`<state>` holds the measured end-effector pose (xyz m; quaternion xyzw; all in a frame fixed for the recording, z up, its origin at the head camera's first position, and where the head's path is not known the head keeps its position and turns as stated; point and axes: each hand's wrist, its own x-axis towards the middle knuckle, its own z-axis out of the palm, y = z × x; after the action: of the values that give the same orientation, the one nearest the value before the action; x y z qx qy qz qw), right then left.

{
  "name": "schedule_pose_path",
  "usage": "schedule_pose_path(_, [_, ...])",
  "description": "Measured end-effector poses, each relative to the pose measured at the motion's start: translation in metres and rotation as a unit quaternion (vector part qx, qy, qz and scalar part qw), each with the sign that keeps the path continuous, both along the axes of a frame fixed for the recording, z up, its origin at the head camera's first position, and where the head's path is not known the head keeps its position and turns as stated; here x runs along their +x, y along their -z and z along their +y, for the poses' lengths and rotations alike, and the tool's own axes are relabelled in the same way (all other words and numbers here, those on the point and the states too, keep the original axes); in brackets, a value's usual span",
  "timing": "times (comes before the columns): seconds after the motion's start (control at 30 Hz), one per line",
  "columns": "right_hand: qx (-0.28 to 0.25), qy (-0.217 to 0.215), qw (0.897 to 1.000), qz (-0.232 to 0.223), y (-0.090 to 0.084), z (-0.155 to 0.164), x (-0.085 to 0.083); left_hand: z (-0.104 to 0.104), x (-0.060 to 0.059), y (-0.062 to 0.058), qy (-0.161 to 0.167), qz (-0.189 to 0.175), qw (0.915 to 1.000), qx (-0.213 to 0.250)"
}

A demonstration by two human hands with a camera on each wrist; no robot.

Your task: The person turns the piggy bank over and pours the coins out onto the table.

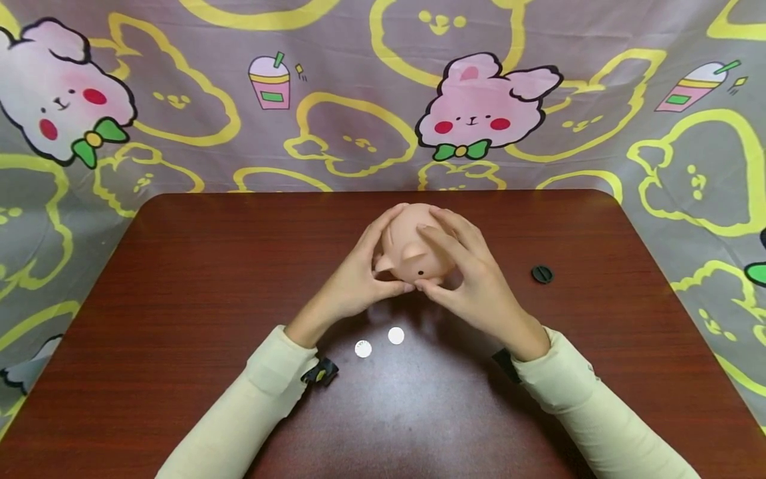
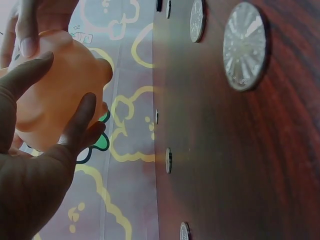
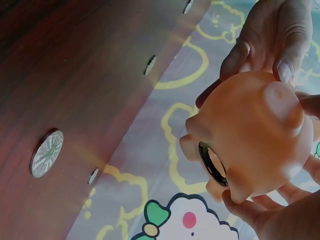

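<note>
The peach-coloured pig-shaped money box (image 1: 415,249) was held up just above the worktop (image 1: 179,299), near the middle of its far half, with both hands around it. Its round bottom hole (image 3: 212,163) stood open, ringed in dark, and the black round plug (image 1: 541,273) lay on the worktop well to the right of the pig, so the unplugging looked done. Two silver coins (image 1: 380,342) lay on the worktop just on the near side of the pig, between the wrists; judging by that, emptying seemed partly done, though whether more remained inside could not be told.

The left hand (image 1: 359,279) cupped the pig's left flank, its fingers (image 2: 82,120) curved along the body and its thumb under the snout. The right hand (image 1: 473,279) wrapped over the top and right side, its fingers (image 3: 280,45) curled onto the back. Both hands were clamped on the pig, neither spread wide nor closed tight.
</note>
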<state>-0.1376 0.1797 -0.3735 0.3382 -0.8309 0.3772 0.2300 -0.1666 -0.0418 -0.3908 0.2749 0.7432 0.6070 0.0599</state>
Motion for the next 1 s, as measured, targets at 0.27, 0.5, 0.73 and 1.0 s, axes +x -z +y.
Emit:
schedule_pose_path(0.27, [0.023, 0.006, 0.999, 0.049, -0.002, -0.002, 0.001, 0.001, -0.002, 0.0, 0.017, -0.004, 0.9994, 0.029])
schedule_pose_path(0.5, [-0.09, 0.012, 0.99, -0.108, -0.003, 0.0, 0.003, 0.0, 0.001, -0.005, 0.006, -0.013, 0.9993, 0.036])
schedule_pose_path(0.73, [-0.206, 0.034, 0.942, -0.263, -0.001, 0.002, 0.003, 0.004, 0.003, -0.011, -0.017, -0.03, 0.9975, 0.062])
schedule_pose_path(1.0, [-0.199, -0.005, 0.923, -0.329, 0.001, 0.008, 0.0, 0.003, 0.004, -0.014, -0.068, 0.022, 0.9974, 0.012])
